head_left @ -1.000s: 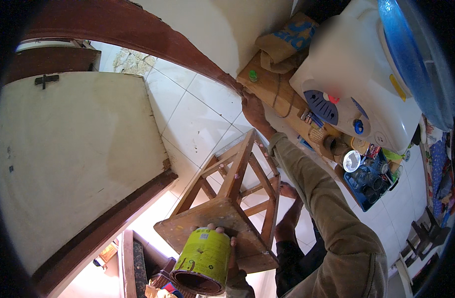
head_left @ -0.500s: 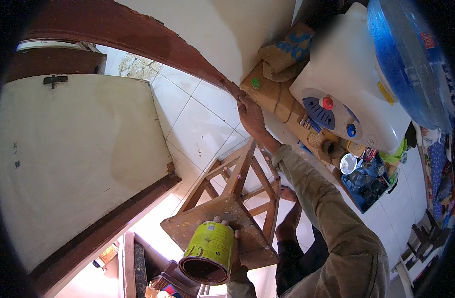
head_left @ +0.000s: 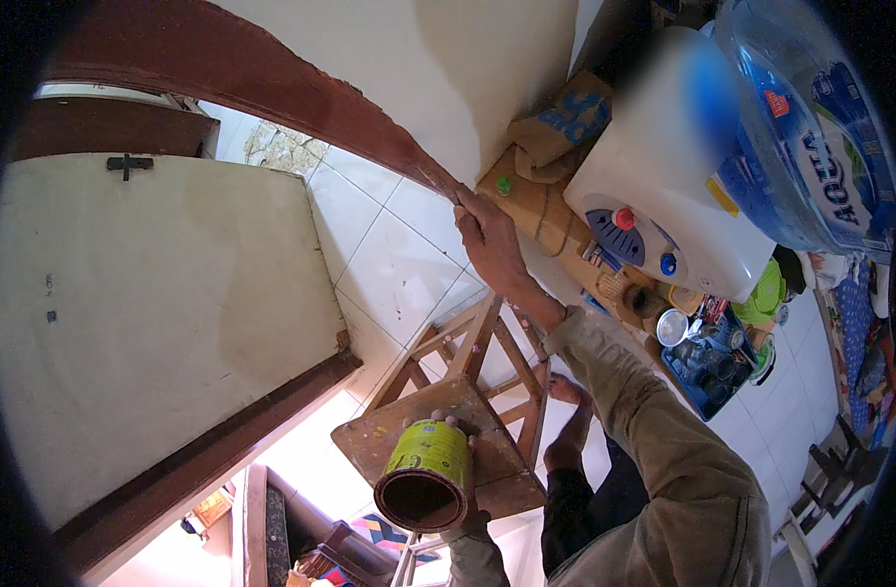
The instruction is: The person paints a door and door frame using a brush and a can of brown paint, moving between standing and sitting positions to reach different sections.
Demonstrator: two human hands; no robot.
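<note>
A yellow-green paint can, its open mouth dark red-brown inside, is in my left hand. The fingers wrap round its far side, and it hangs above the top of a wooden stool. My right hand reaches forward to the lower end of the red-brown painted wooden frame. Its fingers are closed against the frame's edge, and whatever they hold is hidden by the hand. Dark red-brown paint marks the can's rim.
A cream door stands at left. Right are a white water dispenser with a large blue bottle, a blue tray of glassware and a brown paper bag. My bare foot is beside the stool.
My right hand has shifted slightly down along the frame's edge. The can has moved up and to the right, and its mouth shows more. The whole view has shifted a little.
</note>
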